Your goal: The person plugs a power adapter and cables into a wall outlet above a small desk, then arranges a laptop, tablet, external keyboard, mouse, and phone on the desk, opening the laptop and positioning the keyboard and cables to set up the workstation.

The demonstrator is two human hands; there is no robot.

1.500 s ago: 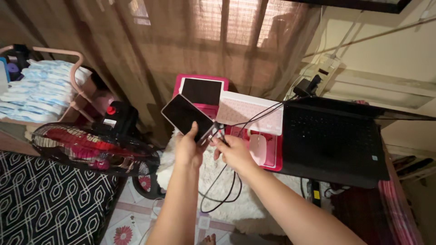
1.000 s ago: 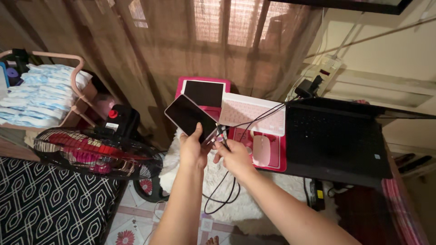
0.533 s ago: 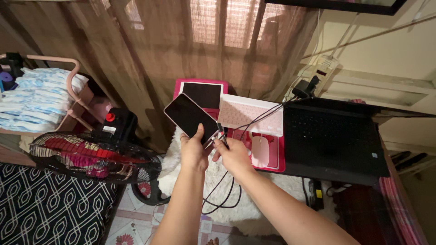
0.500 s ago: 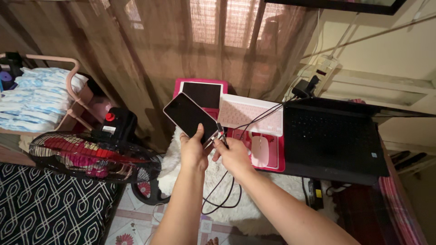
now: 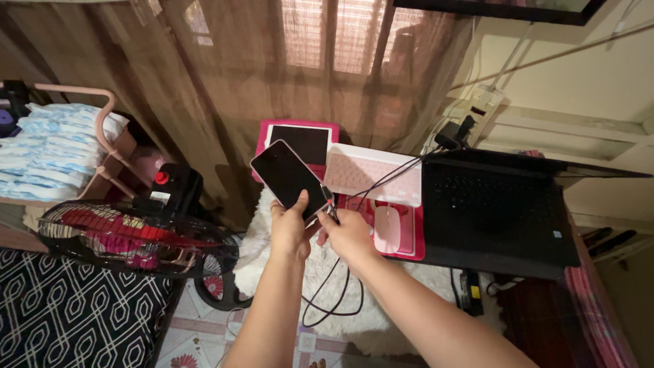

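My left hand [image 5: 291, 230] grips a smartphone [image 5: 287, 176] with a dark screen and pale edge, tilted up to the left over the desk's near edge. My right hand [image 5: 349, 233] pinches the plug end of a black charging cable [image 5: 332, 208] right at the phone's lower end. Whether the plug is seated in the port is hidden by my fingers. The cable runs up right toward a power strip [image 5: 475, 108] and also loops down below my wrists.
A pink desk mat [image 5: 415, 242] carries a tablet [image 5: 307, 142], a pink keyboard [image 5: 371, 176] and a pink mouse [image 5: 387, 228]. A black laptop [image 5: 495, 208] lies open at right. A floor fan [image 5: 129, 235] stands at left, beside a shelf of white packets [image 5: 51, 146].
The phone and both hands stay together at nearly the same spot; the view has shifted slightly. My right hand keeps the cable plug at the phone's end throughout.
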